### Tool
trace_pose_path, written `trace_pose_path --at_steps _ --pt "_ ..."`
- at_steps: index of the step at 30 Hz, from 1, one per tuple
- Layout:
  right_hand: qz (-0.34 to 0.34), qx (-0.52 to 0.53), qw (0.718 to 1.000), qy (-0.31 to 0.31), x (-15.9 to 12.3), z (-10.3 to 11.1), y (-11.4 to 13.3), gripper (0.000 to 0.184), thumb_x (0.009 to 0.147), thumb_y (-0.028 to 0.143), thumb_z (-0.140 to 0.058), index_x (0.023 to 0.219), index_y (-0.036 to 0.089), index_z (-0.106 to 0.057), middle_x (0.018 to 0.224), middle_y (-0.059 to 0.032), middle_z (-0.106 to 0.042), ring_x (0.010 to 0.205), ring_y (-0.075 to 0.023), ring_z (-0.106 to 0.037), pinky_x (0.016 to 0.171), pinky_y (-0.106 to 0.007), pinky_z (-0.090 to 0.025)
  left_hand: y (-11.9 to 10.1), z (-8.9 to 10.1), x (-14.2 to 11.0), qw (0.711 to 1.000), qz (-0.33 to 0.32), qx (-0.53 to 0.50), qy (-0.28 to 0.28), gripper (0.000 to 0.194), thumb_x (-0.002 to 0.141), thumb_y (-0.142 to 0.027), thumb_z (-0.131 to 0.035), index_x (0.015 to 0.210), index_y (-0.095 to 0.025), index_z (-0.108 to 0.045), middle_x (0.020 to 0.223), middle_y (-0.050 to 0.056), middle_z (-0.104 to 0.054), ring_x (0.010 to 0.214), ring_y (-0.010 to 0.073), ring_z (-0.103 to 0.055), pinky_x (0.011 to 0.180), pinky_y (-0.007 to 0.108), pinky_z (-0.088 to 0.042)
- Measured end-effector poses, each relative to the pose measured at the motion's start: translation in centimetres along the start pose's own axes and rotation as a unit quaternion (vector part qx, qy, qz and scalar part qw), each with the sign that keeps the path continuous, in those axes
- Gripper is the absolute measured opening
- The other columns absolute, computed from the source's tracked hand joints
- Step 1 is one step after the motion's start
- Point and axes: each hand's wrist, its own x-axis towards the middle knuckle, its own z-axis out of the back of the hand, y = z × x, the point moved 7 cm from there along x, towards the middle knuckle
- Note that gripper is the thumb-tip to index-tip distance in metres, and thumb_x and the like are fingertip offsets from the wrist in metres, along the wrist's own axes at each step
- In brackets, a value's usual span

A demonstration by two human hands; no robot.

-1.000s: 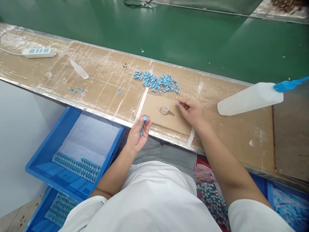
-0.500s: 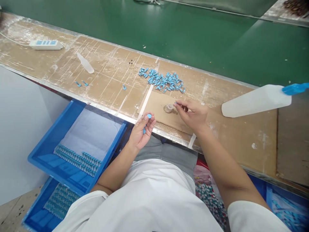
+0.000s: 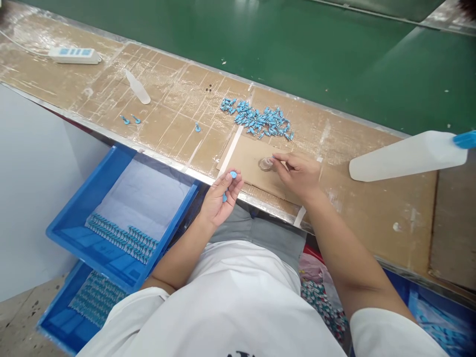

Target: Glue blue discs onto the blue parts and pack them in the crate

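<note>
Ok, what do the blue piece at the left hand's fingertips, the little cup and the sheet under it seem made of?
Blue piece: probably smooth plastic, perhaps rubber; its colour is even.
Little cup: likely clear plastic, though glass is possible; brown shows through it.
Sheet: looks like cardboard, matt brown, slightly ragged near edge.

Right hand closer to the small clear cup than a second ago

Blue piece, smooth plastic, at centre; bottle, translucent plastic, three o'clock; tray, glossy plastic, eight; shirt, matt cloth, six.
</note>
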Motion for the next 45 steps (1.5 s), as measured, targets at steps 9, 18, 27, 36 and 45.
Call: trace_pose_path --at_steps 9,18,27,36,45 --pt "-0.015 0.038 0.999 0.025 0.3 -0.4 -0.4 0.014 0.088 0.034 -0.065 0.092 0.027 -0.076 0.081 -0.0027 -0.075 0.072 -0.0181 -0.069 0.069 -0.033 -0.055 -0.1 0.2 -0.2 1.0 0.003 -0.012 -0.002 0.022 0.091 -0.009 -0.056 0.109 -0.012 -0.069 0.097 0.006 -0.075 0.088 0.0094 -0.073 0.098 0.026 -0.054" --pt "-0.044 0.019 0.998 0.04 0.2 -0.4 -1.3 0.017 0.087 0.037 -0.065 0.095 0.027 -0.076 0.087 -0.0044 -0.075 0.075 -0.0194 -0.068 0.072 -0.035 -0.056 -0.5 0.3 -0.6 1.0 -0.001 0.021 0.0 0.019 0.091 -0.009 -0.056 0.102 -0.013 -0.072 0.098 0.005 -0.075 0.098 0.0107 -0.071 0.103 0.026 -0.051" --pt "-0.041 0.04 0.997 0.046 0.3 -0.7 -1.2 0.016 0.087 0.038 -0.065 0.095 0.028 -0.075 0.088 -0.0035 -0.075 0.074 -0.0189 -0.068 0.073 -0.036 -0.056 -0.5 -0.3 -0.9 1.0 0.002 0.004 0.006 0.021 0.089 -0.006 -0.057 0.104 -0.011 -0.071 0.095 0.006 -0.076 0.09 0.0103 -0.073 0.1 0.026 -0.053" --pt "-0.112 0.103 0.988 -0.026 0.0 0.3 -1.5 0.02 0.085 0.04 -0.069 0.096 0.024 -0.075 0.085 -0.0039 -0.075 0.07 -0.0182 -0.069 0.07 -0.034 -0.058 0.0 -0.1 -0.6 1.0 0.012 0.011 -0.006 0.025 0.089 -0.009 -0.06 0.111 -0.016 -0.069 0.101 0.004 -0.076 0.095 0.0109 -0.073 0.099 0.026 -0.054" --pt "-0.228 0.259 0.926 -0.153 -1.6 3.4 2.8 0.027 0.084 0.037 -0.072 0.108 0.024 -0.072 0.085 -0.0032 -0.074 0.076 -0.0191 -0.073 0.073 -0.036 -0.063 1.9 -2.8 -0.9 0.998 0.018 0.036 0.049 0.015 0.086 -0.007 -0.064 0.096 -0.014 -0.072 0.097 0.003 -0.076 0.097 0.013 -0.073 0.098 0.027 -0.054"
